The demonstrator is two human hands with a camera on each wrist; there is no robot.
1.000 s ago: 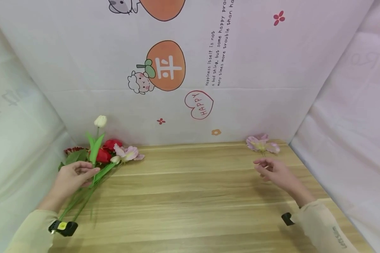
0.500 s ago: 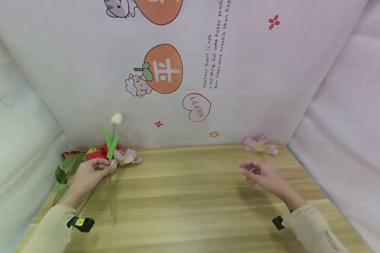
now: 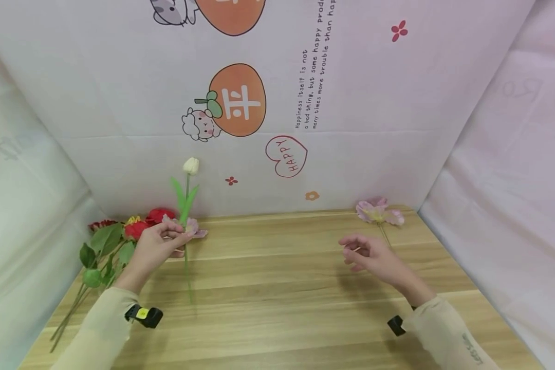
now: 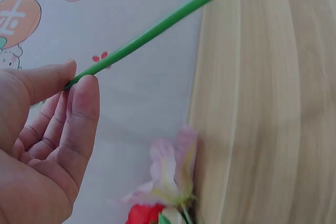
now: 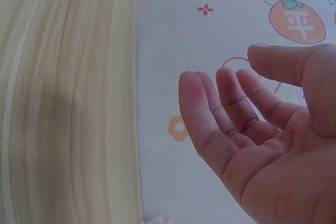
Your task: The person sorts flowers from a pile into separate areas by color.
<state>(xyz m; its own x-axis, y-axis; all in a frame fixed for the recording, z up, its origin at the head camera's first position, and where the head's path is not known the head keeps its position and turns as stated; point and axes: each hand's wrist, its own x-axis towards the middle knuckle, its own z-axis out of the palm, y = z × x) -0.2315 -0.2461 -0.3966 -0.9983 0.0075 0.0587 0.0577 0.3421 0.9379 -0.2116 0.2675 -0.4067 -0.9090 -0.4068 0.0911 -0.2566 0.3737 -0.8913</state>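
A white tulip (image 3: 191, 166) with two green leaves stands upright above the table, its stem pinched between the thumb and fingers of my left hand (image 3: 159, 245). In the left wrist view the green stem (image 4: 157, 29) runs from the fingertips up to the right. My right hand (image 3: 374, 259) hovers over the right side of the table with fingers loosely bent and nothing in them; the right wrist view shows the bare palm (image 5: 278, 156). Just beyond it lies a pale purple flower (image 3: 379, 211) on a thin stem.
Red flowers (image 3: 159, 216) with green leaves (image 3: 106, 239) and long stems lie at the left of the wooden table (image 3: 268, 308). Another pale purple flower (image 4: 170, 174) lies beside them, partly behind my left hand in the head view. White printed cloth (image 3: 351, 103) rises behind and at both sides.
My left hand has carried the tulip to the right, away from the red flowers. My right hand has drifted left, away from the purple flower. The view has shifted slightly.
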